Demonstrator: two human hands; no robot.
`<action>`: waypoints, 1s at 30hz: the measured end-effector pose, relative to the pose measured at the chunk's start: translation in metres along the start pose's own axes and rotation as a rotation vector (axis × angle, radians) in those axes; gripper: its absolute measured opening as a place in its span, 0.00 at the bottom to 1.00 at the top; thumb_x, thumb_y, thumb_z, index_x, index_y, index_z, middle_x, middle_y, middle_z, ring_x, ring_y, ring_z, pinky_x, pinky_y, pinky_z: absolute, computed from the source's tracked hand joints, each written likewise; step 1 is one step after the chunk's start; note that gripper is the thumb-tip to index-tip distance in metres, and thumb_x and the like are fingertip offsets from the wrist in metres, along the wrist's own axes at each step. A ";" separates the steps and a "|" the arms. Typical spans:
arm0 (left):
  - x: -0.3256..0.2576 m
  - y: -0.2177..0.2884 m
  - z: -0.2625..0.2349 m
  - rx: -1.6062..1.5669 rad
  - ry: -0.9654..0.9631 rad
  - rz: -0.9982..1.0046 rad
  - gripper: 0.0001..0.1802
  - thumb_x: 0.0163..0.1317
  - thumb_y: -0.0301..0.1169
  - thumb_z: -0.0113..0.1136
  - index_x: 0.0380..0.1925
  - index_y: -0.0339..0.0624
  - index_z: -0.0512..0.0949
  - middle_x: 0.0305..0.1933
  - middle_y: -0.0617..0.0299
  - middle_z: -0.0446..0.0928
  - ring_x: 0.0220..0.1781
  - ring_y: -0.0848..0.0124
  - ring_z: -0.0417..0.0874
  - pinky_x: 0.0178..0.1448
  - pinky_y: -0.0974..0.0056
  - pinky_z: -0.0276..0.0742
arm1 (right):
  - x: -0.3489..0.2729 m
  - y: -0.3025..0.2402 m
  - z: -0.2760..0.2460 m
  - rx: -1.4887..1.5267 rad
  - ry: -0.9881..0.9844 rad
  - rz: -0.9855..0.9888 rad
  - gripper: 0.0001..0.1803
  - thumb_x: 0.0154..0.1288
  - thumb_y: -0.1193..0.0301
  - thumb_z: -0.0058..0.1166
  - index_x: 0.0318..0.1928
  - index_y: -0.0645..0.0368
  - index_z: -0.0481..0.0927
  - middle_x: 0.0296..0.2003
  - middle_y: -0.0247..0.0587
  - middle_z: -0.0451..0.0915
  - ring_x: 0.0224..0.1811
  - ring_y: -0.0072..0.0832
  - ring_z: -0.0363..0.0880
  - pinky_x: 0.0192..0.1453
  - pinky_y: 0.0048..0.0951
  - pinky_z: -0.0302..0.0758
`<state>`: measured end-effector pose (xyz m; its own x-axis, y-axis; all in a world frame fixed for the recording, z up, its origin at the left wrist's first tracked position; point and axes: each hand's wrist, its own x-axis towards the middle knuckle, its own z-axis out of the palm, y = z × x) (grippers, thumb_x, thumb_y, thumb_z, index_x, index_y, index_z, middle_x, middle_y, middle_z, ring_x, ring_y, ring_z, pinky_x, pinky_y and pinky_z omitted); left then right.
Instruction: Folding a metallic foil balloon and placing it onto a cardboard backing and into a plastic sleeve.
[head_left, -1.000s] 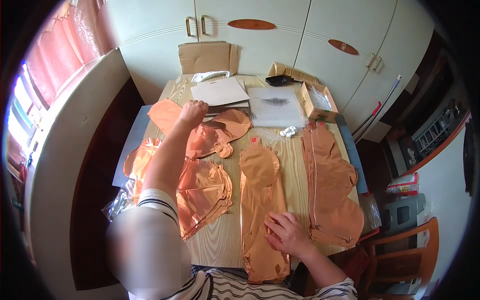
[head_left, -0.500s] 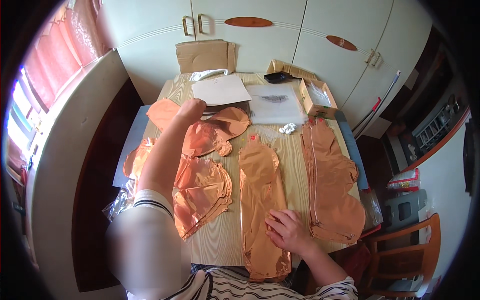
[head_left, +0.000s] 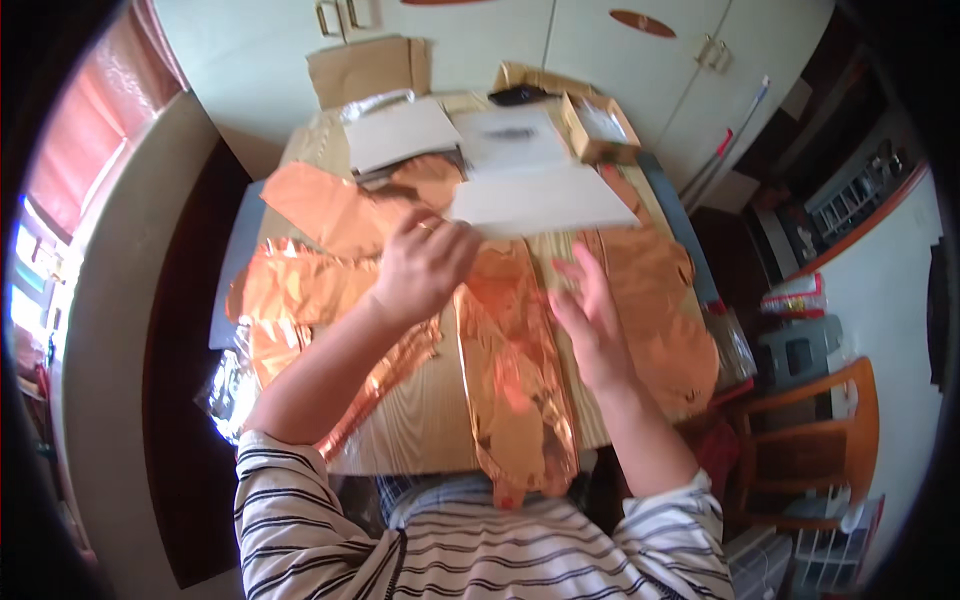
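My left hand (head_left: 428, 265) is closed on the near left corner of a white sheet of paper (head_left: 545, 198), which hangs over the table's middle, blurred by motion. My right hand (head_left: 597, 325) is open, thumb and fingers apart, just below the sheet's right part and touching nothing that I can make out. Under and between the hands lies a long, flat copper-coloured foil balloon (head_left: 520, 400), its near end past the table's front edge. More flat foil balloons (head_left: 655, 335) are piled at the right, and others (head_left: 320, 205) are spread at the left.
At the back of the wooden table (head_left: 400, 440) are a stack of white sheets (head_left: 400, 135), a translucent sheet with a dark smudge (head_left: 510, 138), a small open box (head_left: 600, 130) and folded cardboard (head_left: 368, 72). A wooden chair (head_left: 810, 440) stands at the right.
My left hand has come back from the stack toward me with a white sheet in it. My right hand has lifted off the middle balloon and opened. The view has tilted downward.
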<state>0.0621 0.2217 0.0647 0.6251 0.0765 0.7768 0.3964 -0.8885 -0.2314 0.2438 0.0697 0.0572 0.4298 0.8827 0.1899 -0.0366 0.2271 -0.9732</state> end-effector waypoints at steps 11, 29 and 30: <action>-0.108 0.175 -0.062 -0.296 -0.510 -0.501 0.34 0.58 0.45 0.69 0.61 0.38 0.76 0.69 0.45 0.72 0.71 0.44 0.71 0.73 0.38 0.63 | -0.019 -0.004 -0.059 -1.082 0.078 -1.064 0.05 0.68 0.74 0.56 0.41 0.61 0.83 0.28 0.36 0.76 0.28 0.30 0.76 0.29 0.30 0.72; -0.130 0.166 -0.082 -0.444 -0.597 -0.427 0.43 0.64 0.51 0.62 0.72 0.38 0.66 0.78 0.41 0.60 0.81 0.43 0.56 0.82 0.41 0.50 | -0.120 0.021 -0.124 -1.251 -0.754 -0.747 0.22 0.63 0.75 0.53 0.57 0.66 0.80 0.60 0.50 0.77 0.67 0.46 0.71 0.73 0.50 0.65; -0.130 0.168 -0.082 -0.460 -0.624 -0.415 0.44 0.63 0.52 0.63 0.72 0.37 0.65 0.78 0.41 0.60 0.81 0.44 0.56 0.82 0.41 0.50 | -0.126 0.028 -0.127 -1.252 -0.752 -0.743 0.22 0.63 0.75 0.53 0.58 0.66 0.79 0.61 0.51 0.76 0.67 0.47 0.71 0.74 0.51 0.65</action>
<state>-0.0076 0.0254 -0.0274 0.7976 0.5477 0.2526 0.4470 -0.8180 0.3621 0.3036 -0.0874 -0.0102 -0.5055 0.8131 0.2887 0.8367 0.5436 -0.0659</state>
